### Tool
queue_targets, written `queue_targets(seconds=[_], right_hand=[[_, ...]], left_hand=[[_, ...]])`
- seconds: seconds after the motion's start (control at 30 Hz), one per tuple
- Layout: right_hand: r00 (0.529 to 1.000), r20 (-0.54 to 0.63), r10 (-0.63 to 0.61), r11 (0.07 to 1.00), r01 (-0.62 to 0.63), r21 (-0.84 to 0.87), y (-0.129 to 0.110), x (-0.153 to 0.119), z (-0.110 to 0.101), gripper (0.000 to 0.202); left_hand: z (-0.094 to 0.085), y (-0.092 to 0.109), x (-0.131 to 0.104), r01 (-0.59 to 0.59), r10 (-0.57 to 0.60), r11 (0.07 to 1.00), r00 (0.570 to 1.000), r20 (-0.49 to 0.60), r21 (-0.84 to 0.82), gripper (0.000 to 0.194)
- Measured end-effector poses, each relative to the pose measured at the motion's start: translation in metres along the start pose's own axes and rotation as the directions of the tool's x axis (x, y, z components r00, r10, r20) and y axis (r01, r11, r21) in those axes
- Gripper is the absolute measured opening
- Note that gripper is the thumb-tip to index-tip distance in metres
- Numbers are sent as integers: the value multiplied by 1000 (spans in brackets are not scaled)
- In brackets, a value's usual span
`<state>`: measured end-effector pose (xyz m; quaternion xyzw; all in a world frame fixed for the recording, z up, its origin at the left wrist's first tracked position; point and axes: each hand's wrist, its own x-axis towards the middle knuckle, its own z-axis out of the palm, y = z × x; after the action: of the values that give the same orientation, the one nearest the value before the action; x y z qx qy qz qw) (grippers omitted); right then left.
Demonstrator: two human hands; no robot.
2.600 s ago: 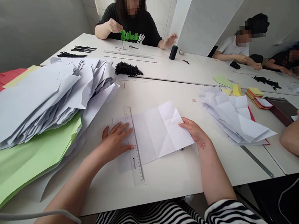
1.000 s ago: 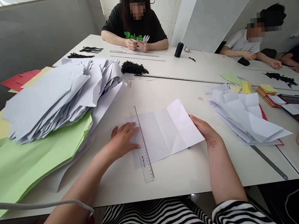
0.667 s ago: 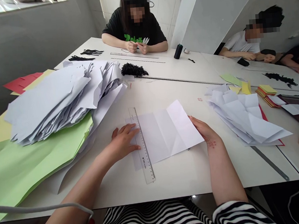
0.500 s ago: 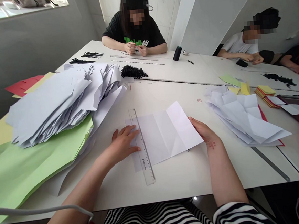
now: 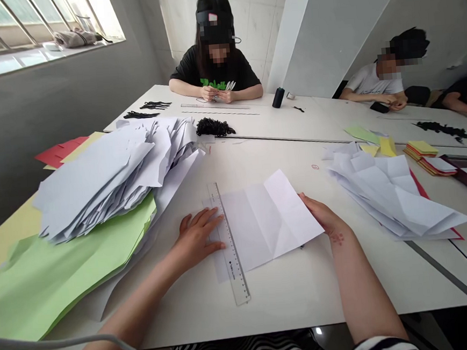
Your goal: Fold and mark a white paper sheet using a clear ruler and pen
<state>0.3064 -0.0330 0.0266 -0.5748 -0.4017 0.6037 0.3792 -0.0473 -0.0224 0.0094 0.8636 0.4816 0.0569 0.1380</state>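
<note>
A creased white sheet of paper (image 5: 257, 221) lies on the table, its right part folded up off the surface. Across its left part rests a clear plastic ruler (image 5: 232, 256), running roughly front to back. My left hand (image 5: 198, 237) is open, fingers spread, with the fingertips pressing on the ruler and the paper's left side. My right hand (image 5: 319, 211) grips the raised right edge of the sheet; its fingers are partly hidden behind the paper. A small dark object (image 5: 302, 246) shows under the sheet near its front edge, too little of it to name.
A tall pile of white sheets (image 5: 96, 180) lies over green paper (image 5: 70, 263) on the left. Folded white sheets (image 5: 397, 194) and a metal strip ruler (image 5: 443, 269) are on the right. Black cord loops (image 5: 214, 127) lie further back. A co-worker (image 5: 217, 68) sits opposite.
The camera view has tilted up a little, so everything sits lower in the picture. My hands, the ruler and the sheet keep nearly the same places relative to each other.
</note>
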Motion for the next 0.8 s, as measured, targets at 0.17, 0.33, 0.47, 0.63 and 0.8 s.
queue_targets(seconds=[0.17, 0.33, 0.47, 0.63, 0.8], right_hand=[[1000, -2, 16, 1000, -16, 17, 2, -1, 1, 45], [999, 16, 35, 999, -36, 34, 3, 1, 0, 44], [1000, -2, 26, 999, -26, 19, 2, 2, 0, 45], [1000, 0, 28, 999, -28, 43, 1, 1, 1, 45], [999, -25, 33, 999, -33, 8, 2, 1, -2, 47]], left_hand=[[4, -6, 0, -32, 32, 999, 999, -6, -22, 63], [3, -5, 0, -25, 25, 999, 1000, -2, -31, 63], [1, -1, 1, -8, 8, 999, 1000, 7, -32, 63], [0, 0, 2, -4, 4, 1000, 1000, 24, -5, 63], [2, -2, 2, -21, 21, 1000, 1000, 14, -7, 63]])
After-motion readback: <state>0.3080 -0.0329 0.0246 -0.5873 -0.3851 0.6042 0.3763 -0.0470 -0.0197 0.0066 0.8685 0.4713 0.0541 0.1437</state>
